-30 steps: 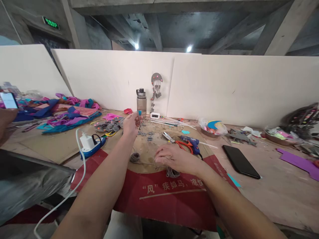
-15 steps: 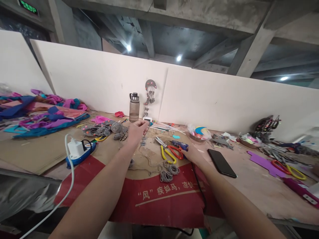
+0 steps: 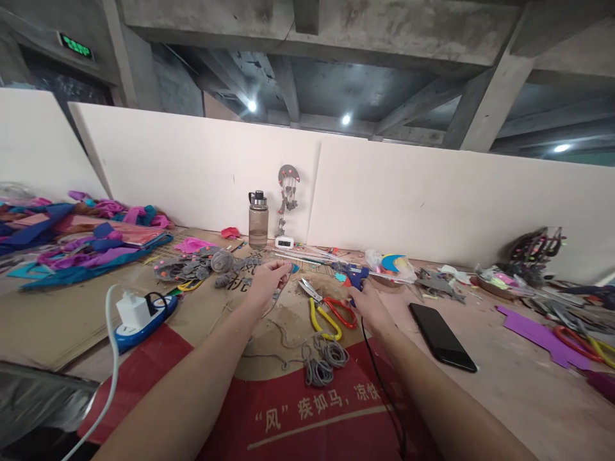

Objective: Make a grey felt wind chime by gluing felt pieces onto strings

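Note:
My left hand (image 3: pixel 270 282) pinches a small blue piece (image 3: pixel 295 269) at its fingertips, with grey cord trailing below. My right hand (image 3: pixel 369 303) is wrapped round the handle of a blue glue gun (image 3: pixel 356 276), whose nozzle points left toward a small turquoise scrap (image 3: pixel 341 277). A black cable (image 3: pixel 372 358) runs down from the gun. Between my hands lie scissors with yellow handles (image 3: pixel 325 323) and red-handled scissors (image 3: pixel 342 312). Coiled grey cord (image 3: pixel 320 370) rests nearer to me on the cardboard.
A water bottle (image 3: pixel 258 221) and a small white clock (image 3: pixel 284 242) stand before the white partition (image 3: pixel 413 192). At right lies a black phone (image 3: pixel 442 336). A power strip (image 3: pixel 144 323) sits left, near felt scraps (image 3: pixel 100 240) and grey yarn (image 3: pixel 221 260).
The glue gun, which lay beside my right hand, is now lifted in it, its nozzle turned left. My left hand still holds the blue piece. The camera view has tilted up slightly.

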